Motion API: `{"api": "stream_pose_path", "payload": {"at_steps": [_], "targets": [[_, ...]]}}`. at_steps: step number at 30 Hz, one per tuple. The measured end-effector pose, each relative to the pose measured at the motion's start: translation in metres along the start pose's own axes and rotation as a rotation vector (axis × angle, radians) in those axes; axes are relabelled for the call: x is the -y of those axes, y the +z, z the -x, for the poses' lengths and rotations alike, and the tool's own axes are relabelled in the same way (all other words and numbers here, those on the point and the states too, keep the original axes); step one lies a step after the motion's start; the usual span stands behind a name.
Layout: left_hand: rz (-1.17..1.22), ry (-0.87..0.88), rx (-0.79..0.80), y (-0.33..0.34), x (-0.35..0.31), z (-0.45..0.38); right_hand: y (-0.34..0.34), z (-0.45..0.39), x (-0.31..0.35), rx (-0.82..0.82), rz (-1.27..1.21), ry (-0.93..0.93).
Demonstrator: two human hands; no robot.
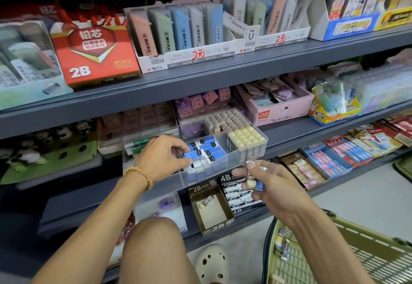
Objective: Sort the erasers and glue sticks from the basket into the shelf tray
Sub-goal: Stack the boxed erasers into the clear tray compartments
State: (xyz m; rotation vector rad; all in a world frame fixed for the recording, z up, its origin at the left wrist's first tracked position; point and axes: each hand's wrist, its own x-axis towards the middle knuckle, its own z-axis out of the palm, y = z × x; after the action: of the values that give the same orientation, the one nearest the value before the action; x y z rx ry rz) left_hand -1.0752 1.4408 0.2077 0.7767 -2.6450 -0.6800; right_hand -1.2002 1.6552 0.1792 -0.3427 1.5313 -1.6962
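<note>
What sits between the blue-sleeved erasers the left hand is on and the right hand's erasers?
Head view: the clear tray's front wall and the compartment of cream-tipped, dark-sleeved erasers lie between the left hand on the blue-sleeved erasers and the right hand.

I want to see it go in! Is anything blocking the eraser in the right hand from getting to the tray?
Nothing visible blocks it. The right hand holds a cream eraser just in front of the clear tray, whose top is open. The left hand is busy at the blue erasers, off to the side.
</note>
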Motion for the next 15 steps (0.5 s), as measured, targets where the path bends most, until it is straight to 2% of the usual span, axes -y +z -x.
{"api": "stream_pose_path", "payload": {"at_steps": [6,9,15], "targets": [[-0.078,0.009,0.064,-0.0023,-0.0021,-0.0021,0.003,-0.0006,-0.0011,0.008,-0.055,0.022],[-0.146,0.01,0.039,0.001,-0.0034,-0.0021,0.0038,-0.0018,-0.0032,0.022,-0.064,0.022],[-0.175,0.017,0.044,0.0036,-0.0076,-0.0068,0.0041,-0.0023,-0.0034,0.017,0.021,-0.046]]}}
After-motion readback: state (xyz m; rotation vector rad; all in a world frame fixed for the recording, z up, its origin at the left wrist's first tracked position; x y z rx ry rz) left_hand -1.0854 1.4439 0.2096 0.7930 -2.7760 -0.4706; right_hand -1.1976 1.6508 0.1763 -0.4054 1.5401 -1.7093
